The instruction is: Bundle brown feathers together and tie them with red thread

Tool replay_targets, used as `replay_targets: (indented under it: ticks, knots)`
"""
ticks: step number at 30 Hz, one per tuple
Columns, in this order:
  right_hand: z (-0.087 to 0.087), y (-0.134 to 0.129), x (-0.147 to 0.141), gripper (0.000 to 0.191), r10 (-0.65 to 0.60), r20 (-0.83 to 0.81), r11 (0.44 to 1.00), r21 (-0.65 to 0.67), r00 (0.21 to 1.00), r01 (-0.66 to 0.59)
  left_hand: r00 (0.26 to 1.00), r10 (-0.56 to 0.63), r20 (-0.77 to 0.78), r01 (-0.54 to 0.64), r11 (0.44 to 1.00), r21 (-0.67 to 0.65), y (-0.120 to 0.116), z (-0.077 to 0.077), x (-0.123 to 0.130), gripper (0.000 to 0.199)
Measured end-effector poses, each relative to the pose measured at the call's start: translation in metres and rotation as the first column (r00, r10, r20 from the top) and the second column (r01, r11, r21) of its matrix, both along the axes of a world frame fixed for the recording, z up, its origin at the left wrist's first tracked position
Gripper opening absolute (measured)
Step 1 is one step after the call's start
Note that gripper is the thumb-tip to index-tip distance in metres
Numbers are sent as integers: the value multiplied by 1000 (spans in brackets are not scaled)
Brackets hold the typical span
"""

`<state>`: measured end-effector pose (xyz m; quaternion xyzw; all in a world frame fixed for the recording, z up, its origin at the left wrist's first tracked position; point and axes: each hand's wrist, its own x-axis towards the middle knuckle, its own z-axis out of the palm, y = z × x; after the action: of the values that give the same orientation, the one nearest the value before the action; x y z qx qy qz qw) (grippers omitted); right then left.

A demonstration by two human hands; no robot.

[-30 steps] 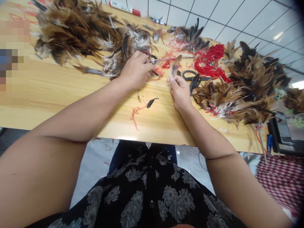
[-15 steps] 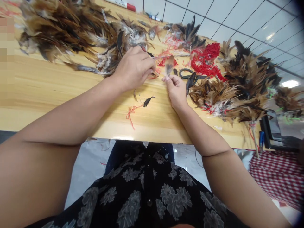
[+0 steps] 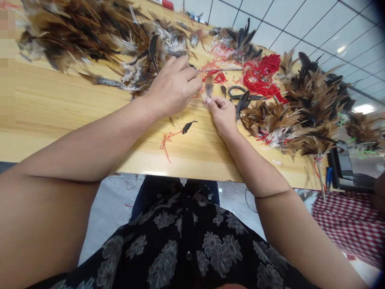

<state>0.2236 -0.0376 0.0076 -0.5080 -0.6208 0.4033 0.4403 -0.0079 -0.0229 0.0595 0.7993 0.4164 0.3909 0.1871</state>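
Note:
My right hand (image 3: 223,115) pinches the base of a small brown-grey feather (image 3: 209,85) between thumb and forefinger, its tip pointing up. Close beside it, my left hand (image 3: 178,86) is closed, palm down, with the fingertips almost at that feather. Whatever those fingers hold is hidden behind the hand. Beyond my left hand lie brown feathers with fluffy white bases (image 3: 135,72). A pair of black-handled scissors (image 3: 236,93) rests past my right hand, partly under a dark feather (image 3: 243,103). Nearer me is a small black feather (image 3: 187,127) beside pink-red thread (image 3: 166,140).
A big heap of brown feathers (image 3: 75,30) fills the back left. Red yarn (image 3: 263,74) lies behind the scissors. Feather bundles (image 3: 279,118) crowd the right side, near a blue pen (image 3: 329,176) and a red checked cloth (image 3: 349,224). White tiles (image 3: 270,24) border the table's back.
My left hand has shifted slightly right, closer to my right hand. The pinched feather has moved a little left and down. The whole view has shifted slightly.

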Motion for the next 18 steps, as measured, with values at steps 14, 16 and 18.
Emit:
replay_targets:
  ticks: [14, 16, 18]
  knots:
    - [-1, 3, 0, 72, 75, -3, 997, -22, 997, -75, 978, 2, -209, 26, 991, 132, -6, -1, 6, 37]
    - [-3, 4, 3, 69, 82, -20, 997, 0, 996, -82, 980, 24, -196, 4, 990, 143, -3, -2, 1, 29]
    - [-4, 7, 6, 67, 83, -38, 996, 15, 996, -83, 987, 58, -150, -38, 991, 132, 3, -2, -8, 24]
